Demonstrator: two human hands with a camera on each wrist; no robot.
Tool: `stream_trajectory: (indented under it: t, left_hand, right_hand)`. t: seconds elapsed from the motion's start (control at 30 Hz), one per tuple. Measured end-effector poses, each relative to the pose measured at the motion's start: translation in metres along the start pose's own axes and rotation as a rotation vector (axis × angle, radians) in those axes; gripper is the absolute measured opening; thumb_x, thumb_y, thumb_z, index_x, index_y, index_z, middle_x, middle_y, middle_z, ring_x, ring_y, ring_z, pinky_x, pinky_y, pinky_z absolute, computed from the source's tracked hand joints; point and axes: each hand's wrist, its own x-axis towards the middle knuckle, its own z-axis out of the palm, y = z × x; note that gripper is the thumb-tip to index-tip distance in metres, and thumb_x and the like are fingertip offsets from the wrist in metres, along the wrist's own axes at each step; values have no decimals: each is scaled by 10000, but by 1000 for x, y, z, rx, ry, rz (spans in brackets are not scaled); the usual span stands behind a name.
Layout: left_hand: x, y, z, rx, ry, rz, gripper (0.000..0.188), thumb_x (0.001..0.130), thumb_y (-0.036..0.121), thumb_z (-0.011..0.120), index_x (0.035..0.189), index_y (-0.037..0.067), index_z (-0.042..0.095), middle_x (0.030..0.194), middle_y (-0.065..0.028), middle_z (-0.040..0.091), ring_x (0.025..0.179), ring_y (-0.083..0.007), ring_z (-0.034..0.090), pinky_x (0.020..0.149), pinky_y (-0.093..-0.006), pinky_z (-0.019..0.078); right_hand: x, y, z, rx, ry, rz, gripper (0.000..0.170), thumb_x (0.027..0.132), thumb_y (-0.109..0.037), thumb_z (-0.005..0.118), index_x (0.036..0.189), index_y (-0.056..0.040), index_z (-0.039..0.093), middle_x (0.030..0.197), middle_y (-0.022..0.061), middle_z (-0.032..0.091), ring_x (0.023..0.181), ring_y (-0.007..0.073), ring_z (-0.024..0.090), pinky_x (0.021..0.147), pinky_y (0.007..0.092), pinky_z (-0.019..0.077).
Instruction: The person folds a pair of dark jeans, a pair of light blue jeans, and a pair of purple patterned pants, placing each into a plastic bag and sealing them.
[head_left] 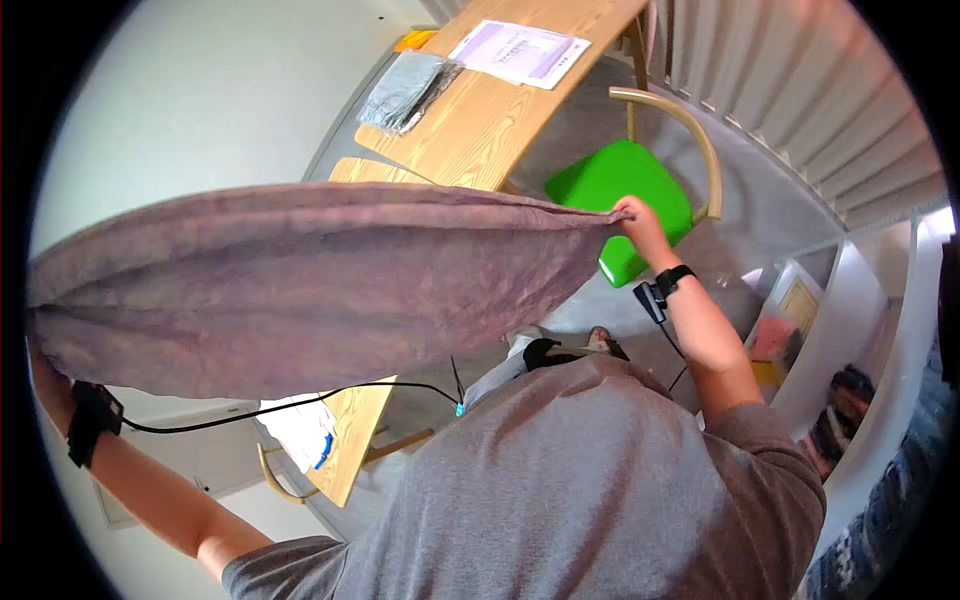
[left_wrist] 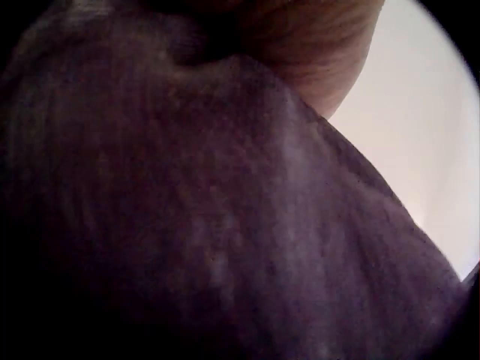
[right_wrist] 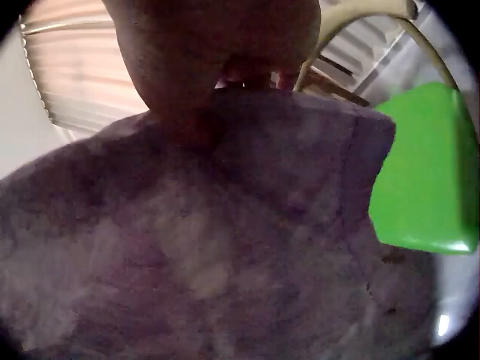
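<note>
A mottled purple-grey cloth (head_left: 330, 285) hangs stretched between both arms, with long folds running across it. My right hand (head_left: 642, 228) pinches its right corner, where the fabric gathers to a point. In the right wrist view, the thumb of the right hand (right_wrist: 214, 52) presses on the cloth's upper edge (right_wrist: 292, 157). At the far left, my left hand (head_left: 50, 375) grips the other end, its fingers mostly hidden by the fabric. The left wrist view shows part of the left hand (left_wrist: 322, 52) against the dark cloth (left_wrist: 225, 195).
Behind the cloth stands a wooden table (head_left: 440, 135) with a plastic-wrapped packet (head_left: 402, 92) and a printed sheet (head_left: 520, 50). A chair with a green seat (head_left: 630, 190) is near the right hand. White shelves (head_left: 850, 300) stand at right. A black cable (head_left: 300, 400) runs from the left wrist.
</note>
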Motion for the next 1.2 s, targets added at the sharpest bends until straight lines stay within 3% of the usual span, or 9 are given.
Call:
stream_trajectory:
  t: [0.17,0.27,0.43,0.5,0.57,0.73,0.87,0.97,1.2]
  left_hand:
    - [-49,-130,-41,-32,14,-308,460,900,314,565,1209,-23,522,1124,-91,572,962,-176,550,819,-291,449]
    - [-111,-213,-54,-106,-2,-519,446,901,308,567,1205,-17,532,1110,-82,581,967,-165,546,826,-288,441]
    - [-250,-327,-8,-206,40,-747,344,878,180,572,1149,-32,567,1076,-86,605,961,-149,545,852,-282,420]
    - [-301,-351,0,-125,45,-846,328,873,178,580,1127,-29,585,1075,-79,607,961,-144,545,849,-273,416]
    - [-344,-367,19,12,81,-977,282,871,219,584,1069,20,606,924,-27,609,788,-103,524,700,-243,414]
    - [-421,-422,28,-117,36,-1194,273,875,236,588,1035,16,615,788,33,562,653,-61,441,580,-221,354]
    - [-462,-457,37,-111,34,-1401,369,879,254,584,1111,-33,573,1011,-90,628,874,-170,577,770,-299,448]
    - [-518,-512,47,-7,65,-1393,418,845,315,607,1064,-40,599,992,-152,647,880,-240,603,780,-348,452]
    - [-522,-536,67,179,47,-1458,462,835,328,616,1052,-79,598,974,-216,644,874,-309,615,781,-376,450]
  right_hand:
    - [44,-93,-45,-457,233,-105,158,786,-74,624,929,-28,577,812,75,612,804,144,582,738,279,456]
    - [68,-127,-53,-612,272,-198,191,805,-146,657,941,-28,593,851,119,639,784,222,613,719,310,462]
    - [133,-134,-40,-775,260,-332,235,813,-266,662,894,-52,612,826,154,633,767,326,609,666,355,464]
    - [148,-142,-27,-935,267,-371,228,805,-285,667,884,-79,611,815,151,636,768,353,601,651,376,463]
    - [167,-152,-4,-976,202,-413,225,808,-306,660,876,-98,608,800,148,635,752,362,596,635,401,462]
    - [207,-173,58,-1284,-2,-326,268,838,-386,595,898,-125,611,803,166,634,769,387,591,625,443,464]
    - [236,-161,110,-1423,-108,-285,252,846,-379,579,935,-146,609,818,175,638,789,389,596,650,465,469]
    - [245,-154,157,-1483,-145,-287,249,850,-371,569,938,-140,601,822,184,636,806,391,598,664,472,465]
    - [302,-122,231,-1526,-244,-262,252,849,-364,574,932,-127,592,847,154,647,833,387,598,671,468,456]
